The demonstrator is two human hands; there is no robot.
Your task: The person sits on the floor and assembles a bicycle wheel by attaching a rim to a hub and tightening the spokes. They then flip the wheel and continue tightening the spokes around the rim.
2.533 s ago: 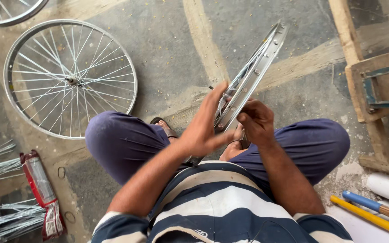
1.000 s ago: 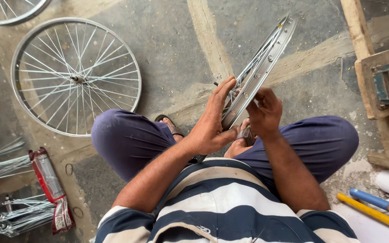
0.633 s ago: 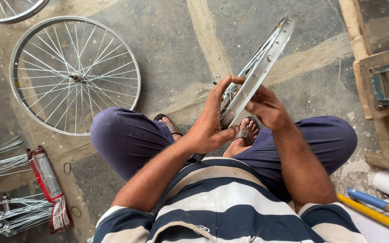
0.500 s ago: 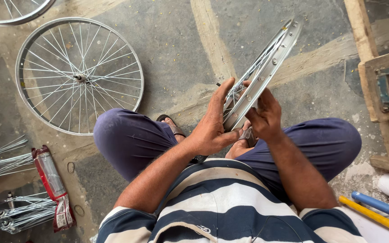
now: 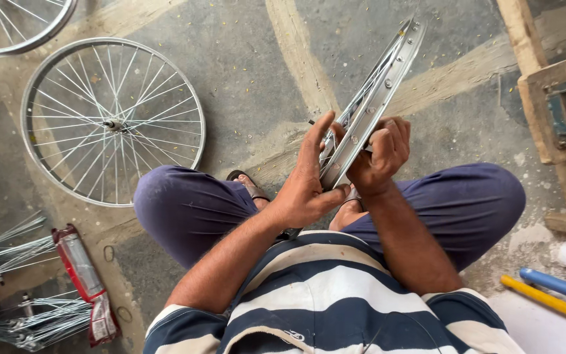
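Left hand [image 5: 306, 187] steadies silver spoked bicycle rim [image 5: 369, 105] | right hand [image 5: 380, 154] grips it | one finished silver spoked wheel [image 5: 113, 121] lies on floor | spoking incomplete.

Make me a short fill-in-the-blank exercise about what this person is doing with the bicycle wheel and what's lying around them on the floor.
1. The left hand and right hand hold a bicycle ____ upright between the knees.
2. A finished spoked wheel lies flat on the ____.
3. The person's shirt has a ____ pattern.
4. The yellow and blue handles lie by the person's ____ knee.

Missing words: rim; floor; striped; right
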